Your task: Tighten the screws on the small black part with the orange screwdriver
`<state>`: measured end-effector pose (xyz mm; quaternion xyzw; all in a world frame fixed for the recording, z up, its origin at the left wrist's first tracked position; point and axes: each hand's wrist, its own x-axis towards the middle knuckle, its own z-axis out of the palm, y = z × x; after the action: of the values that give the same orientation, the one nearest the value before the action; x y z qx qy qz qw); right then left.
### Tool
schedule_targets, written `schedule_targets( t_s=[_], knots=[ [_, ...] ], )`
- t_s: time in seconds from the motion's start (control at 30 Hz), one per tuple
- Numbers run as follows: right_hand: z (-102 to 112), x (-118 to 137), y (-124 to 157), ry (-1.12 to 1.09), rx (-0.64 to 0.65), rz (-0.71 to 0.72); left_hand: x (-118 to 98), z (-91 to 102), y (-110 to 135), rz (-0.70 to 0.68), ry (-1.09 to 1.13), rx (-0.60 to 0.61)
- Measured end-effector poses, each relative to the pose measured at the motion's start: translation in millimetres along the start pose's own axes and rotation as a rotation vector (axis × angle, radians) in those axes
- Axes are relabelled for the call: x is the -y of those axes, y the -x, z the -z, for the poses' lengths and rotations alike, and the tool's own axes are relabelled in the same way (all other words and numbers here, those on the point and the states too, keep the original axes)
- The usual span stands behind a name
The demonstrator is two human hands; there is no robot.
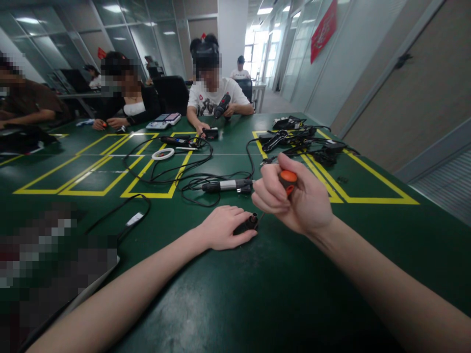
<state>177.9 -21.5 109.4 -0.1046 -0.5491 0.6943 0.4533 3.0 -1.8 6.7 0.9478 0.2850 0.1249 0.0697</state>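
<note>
My right hand (309,201) is wrapped around the orange and black handle of a screwdriver (288,177). Its thin shaft slants down and left toward a small black part (249,223) on the green table. I cannot make out whether the tip touches that part. Fingers and thumb of my left hand (222,228) close around the black part from the left, pressing it against the tabletop. A short upright black piece with a coppery tint sticks up at its right end. Much of the part is hidden under my left hand.
Just beyond my hands lies a silver and black pen-shaped tool (226,185) with its cable. Black cables and adapters (294,139) are heaped at the back right. A white ring (163,154) lies farther left. Across the table (206,304), a person holds a power drill (222,106).
</note>
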Motion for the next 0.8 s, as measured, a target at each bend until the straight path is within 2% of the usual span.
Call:
schedule_targets(
  t_s=[0.33,0.8],
  knots=[
    [-0.4,-0.7,2.0,0.031,-0.021,0.032,0.0,-0.4,-0.2,0.002,-0.012,-0.001],
    [0.1,-0.3,3.6,0.008,-0.037,-0.009,-0.1,-0.8,0.0,0.003,-0.013,-0.018]
  ],
)
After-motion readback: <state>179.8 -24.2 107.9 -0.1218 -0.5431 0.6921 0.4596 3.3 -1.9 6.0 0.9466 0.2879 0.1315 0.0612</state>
